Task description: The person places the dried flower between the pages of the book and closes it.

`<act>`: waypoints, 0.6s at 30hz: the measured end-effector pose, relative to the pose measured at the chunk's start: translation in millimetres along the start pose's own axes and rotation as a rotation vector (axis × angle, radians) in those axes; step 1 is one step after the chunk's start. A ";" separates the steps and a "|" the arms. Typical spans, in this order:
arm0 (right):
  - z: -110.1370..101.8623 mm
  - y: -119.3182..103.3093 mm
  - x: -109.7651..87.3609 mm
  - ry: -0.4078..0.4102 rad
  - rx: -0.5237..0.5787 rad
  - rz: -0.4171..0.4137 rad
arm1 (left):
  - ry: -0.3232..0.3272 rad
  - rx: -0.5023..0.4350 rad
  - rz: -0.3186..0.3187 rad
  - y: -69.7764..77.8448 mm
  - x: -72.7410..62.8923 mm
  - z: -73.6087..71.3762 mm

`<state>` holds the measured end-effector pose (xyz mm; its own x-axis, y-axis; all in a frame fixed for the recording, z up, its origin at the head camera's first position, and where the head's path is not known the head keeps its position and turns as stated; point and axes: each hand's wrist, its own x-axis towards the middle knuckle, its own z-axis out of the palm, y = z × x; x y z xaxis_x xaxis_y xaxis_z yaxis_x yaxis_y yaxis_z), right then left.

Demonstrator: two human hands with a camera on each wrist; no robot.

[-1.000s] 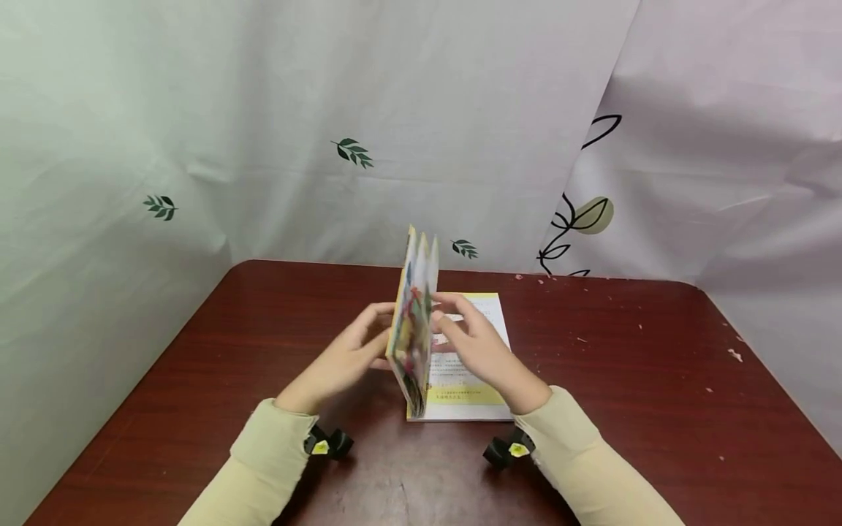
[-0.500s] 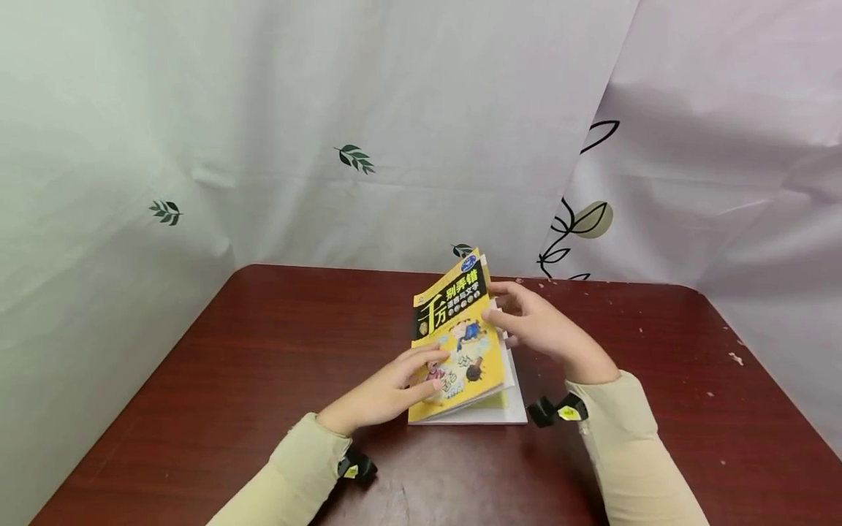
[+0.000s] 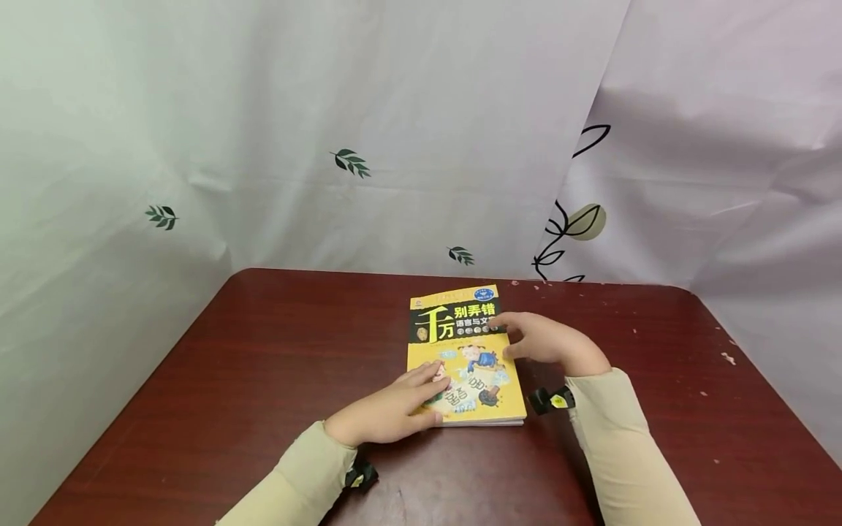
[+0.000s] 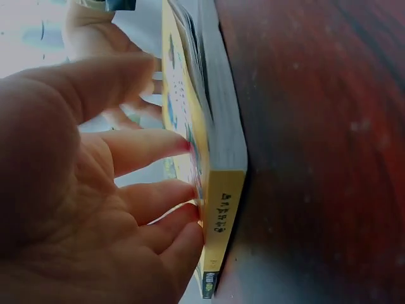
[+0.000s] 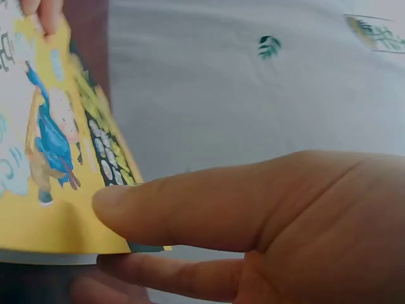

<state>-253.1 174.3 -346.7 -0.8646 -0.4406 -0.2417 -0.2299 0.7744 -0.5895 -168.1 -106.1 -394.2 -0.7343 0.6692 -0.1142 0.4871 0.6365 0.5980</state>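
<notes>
A book (image 3: 463, 351) with a yellow cover, a black title band and cartoon children lies closed on the dark red table, cover up. My left hand (image 3: 388, 409) rests on its lower left part with fingers fairly straight. In the left wrist view, these fingertips (image 4: 183, 147) touch the cover close to the yellow spine (image 4: 223, 218), and the pages fan slightly apart at the bottom edge. My right hand (image 3: 552, 343) is at the book's right edge. The right wrist view shows its thumb (image 5: 145, 209) on the cover, with the fingers lower down along the edge.
The dark red table (image 3: 296, 351) extends on both sides of the book, with small pale marks at its right. A white curtain (image 3: 296, 88) printed with leaves hangs behind it. A black wrist camera (image 3: 360, 476) sits at the left cuff, another at the right.
The book's lifted part, upright a second ago, has swung over to the right and down, closing the book. My left hand moved onto the cover; my right hand moved right to its edge.
</notes>
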 end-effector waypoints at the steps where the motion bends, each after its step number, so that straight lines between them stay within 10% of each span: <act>1: 2.1 0.9 1.5 -0.007 -0.022 0.011 | -0.001 0.026 0.007 1.0 0.2 0.6; 18: 25.8 9.6 17.7 0.025 -0.031 0.054 | -0.045 0.396 -0.034 15.5 10.1 -9.5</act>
<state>-259.1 162.2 -376.6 -0.8868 -0.3867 -0.2530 -0.1959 0.8104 -0.5522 -172.5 -93.1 -378.6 -0.7359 0.6558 -0.1683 0.6140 0.7511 0.2426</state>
